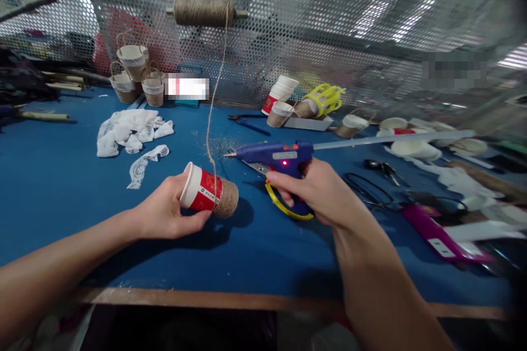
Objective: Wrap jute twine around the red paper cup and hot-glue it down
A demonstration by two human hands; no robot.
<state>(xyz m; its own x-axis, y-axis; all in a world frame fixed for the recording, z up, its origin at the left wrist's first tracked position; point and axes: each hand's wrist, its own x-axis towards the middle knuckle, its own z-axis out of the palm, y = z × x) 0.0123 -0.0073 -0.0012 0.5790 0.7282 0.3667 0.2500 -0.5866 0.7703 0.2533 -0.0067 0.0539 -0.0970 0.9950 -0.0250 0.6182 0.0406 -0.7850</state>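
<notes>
My left hand (173, 205) is wrapped round a red and white paper cup (201, 189), tilted on its side with its mouth to the left. Twine (229, 199) is wound round the cup's bottom end. From there a strand (208, 126) runs up to a twine spool (203, 12) on a rod. In my right hand (307, 192) is a blue hot glue gun (274, 153), its red light on and a long clear glue stick (395, 140) sticking out behind. The nozzle points left, above and apart from the cup. Yellow-handled scissors (288, 209) lie under the gun.
White lace (129, 129) lies at the left, with twine-wrapped cups (134, 63) behind it. Stacked paper cups (284, 90) and dark pliers (251, 122) are at the back. A purple object (444, 233), keys (385, 170) and scraps crowd the right. Perforated metal mesh (308, 11) rises behind.
</notes>
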